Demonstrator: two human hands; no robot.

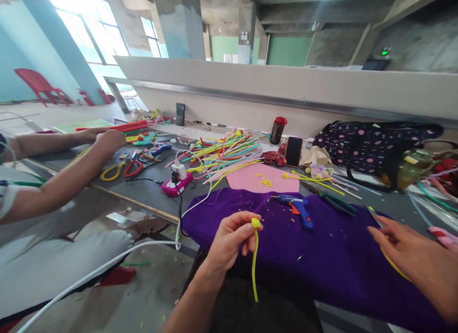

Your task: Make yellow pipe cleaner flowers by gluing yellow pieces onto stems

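Note:
My left hand (232, 240) pinches a yellow pipe cleaner (254, 271) just under its bunched, curled top, and the stem hangs straight down. Over the right side of the purple cloth (332, 271), my right hand (411, 256) has its fingers curled around a thin greyish piece I cannot make out. A yellow strand (396, 265) shows beneath that hand, partly hidden by it. Between my hands, a blue hot glue gun (298, 209) lies on the cloth, with dark-handled pliers (336, 204) to its right.
Behind the cloth lie a pink sheet (243, 178) with yellow scraps and a heap of coloured pipe cleaners (229, 154). A pink power strip (177, 184) with a white cable is at left. A co-worker's arms (67, 166) work nearby. A dark bag (361, 149) stands back right.

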